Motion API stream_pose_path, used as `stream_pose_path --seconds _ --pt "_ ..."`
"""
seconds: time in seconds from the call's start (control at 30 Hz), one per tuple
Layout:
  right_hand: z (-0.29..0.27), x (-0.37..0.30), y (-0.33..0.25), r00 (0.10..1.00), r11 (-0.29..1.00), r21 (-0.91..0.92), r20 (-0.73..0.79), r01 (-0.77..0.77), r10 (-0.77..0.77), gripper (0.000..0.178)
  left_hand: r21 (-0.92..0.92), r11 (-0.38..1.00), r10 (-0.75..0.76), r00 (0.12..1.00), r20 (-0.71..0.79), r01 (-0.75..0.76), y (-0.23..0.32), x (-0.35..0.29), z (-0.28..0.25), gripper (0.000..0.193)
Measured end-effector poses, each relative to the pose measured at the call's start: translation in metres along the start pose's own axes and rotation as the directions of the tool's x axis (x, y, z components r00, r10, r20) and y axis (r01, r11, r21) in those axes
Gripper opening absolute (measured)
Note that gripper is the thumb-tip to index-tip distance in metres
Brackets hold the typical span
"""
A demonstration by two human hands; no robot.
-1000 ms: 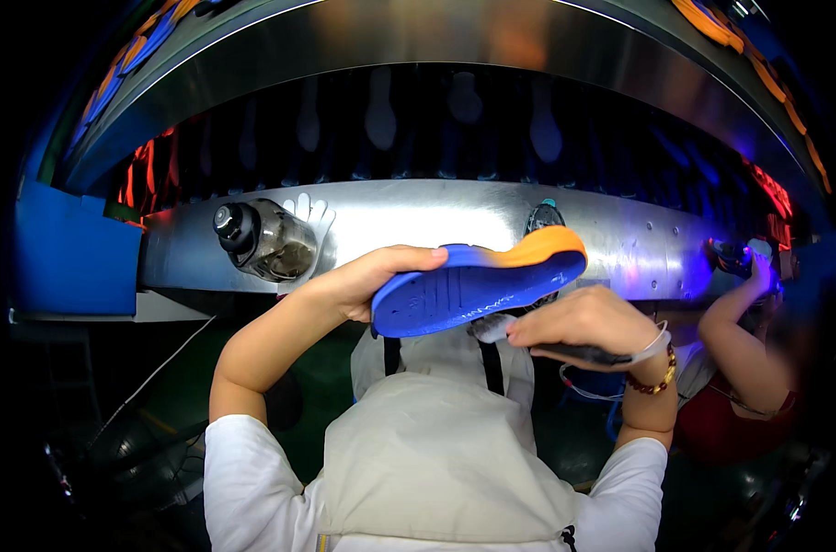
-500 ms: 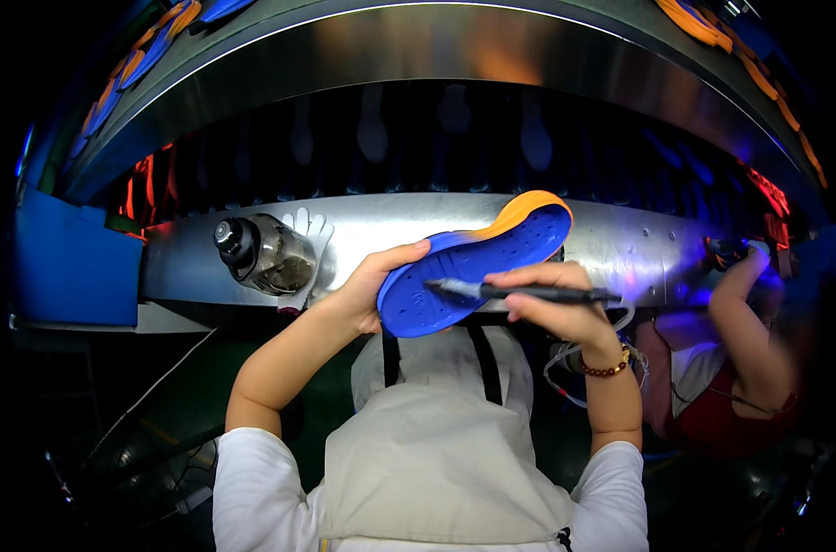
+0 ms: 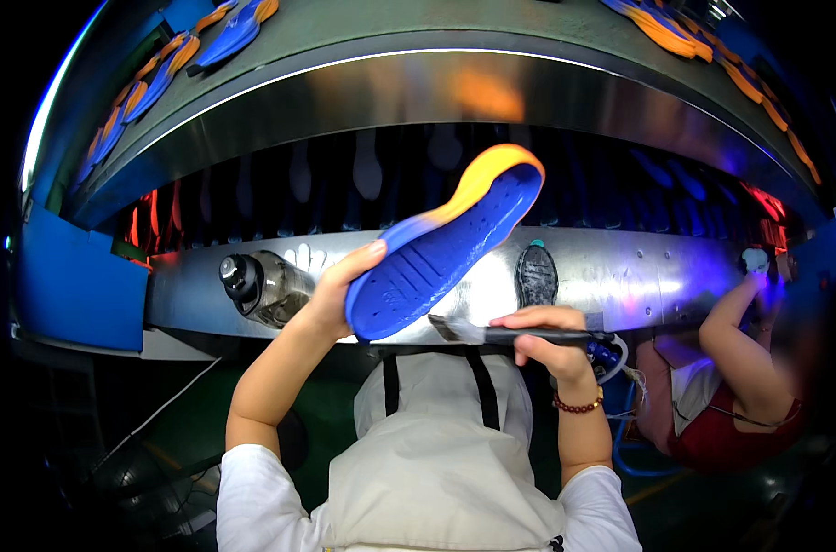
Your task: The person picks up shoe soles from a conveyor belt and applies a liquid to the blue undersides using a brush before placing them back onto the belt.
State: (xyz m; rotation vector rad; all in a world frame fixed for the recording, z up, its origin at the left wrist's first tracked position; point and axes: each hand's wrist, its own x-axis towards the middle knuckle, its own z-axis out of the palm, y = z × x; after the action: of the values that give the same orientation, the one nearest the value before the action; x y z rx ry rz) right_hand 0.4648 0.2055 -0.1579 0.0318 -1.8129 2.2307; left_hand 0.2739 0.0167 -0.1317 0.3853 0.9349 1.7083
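My left hand (image 3: 333,296) grips the heel end of a blue midsole (image 3: 418,267) with an orange upper rim. It is held up at a slant above the metal bench, its hollow side facing me and its far end pointing away to the right. A wet sheen lies along its right inner side. In my right hand (image 3: 558,339) is a flat brush (image 3: 469,331) with a black handle. The brush's bristles point left and sit just below the midsole, apart from it. Past the brush, a dark outsole (image 3: 536,274) lies on the bench.
A clear bottle with a black cap (image 3: 252,283) stands on the bench (image 3: 611,262) at left, a white glove (image 3: 304,258) behind it. More blue-and-orange midsoles (image 3: 239,32) lie on the upper green surface. A co-worker's arm (image 3: 740,327) reaches in at right.
The midsole has moved up and left and turned more upright. The brush has come off its inner surface and is now below it. The dark outsole has come into view.
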Motion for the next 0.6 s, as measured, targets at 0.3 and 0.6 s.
stream_pose_path --seconds 0.3,0.6 --pt "-0.02 -0.027 0.026 0.881 0.991 0.132 -0.47 0.012 0.052 0.018 -0.109 0.843 0.538 0.826 0.168 -0.527 0.124 0.069 0.056 0.063" --pt "-0.021 -0.032 0.048 0.838 0.985 0.154 -0.524 -0.08 0.15 0.018 -0.196 0.689 0.638 0.713 -0.292 -0.697 0.168 0.146 0.028 0.077"
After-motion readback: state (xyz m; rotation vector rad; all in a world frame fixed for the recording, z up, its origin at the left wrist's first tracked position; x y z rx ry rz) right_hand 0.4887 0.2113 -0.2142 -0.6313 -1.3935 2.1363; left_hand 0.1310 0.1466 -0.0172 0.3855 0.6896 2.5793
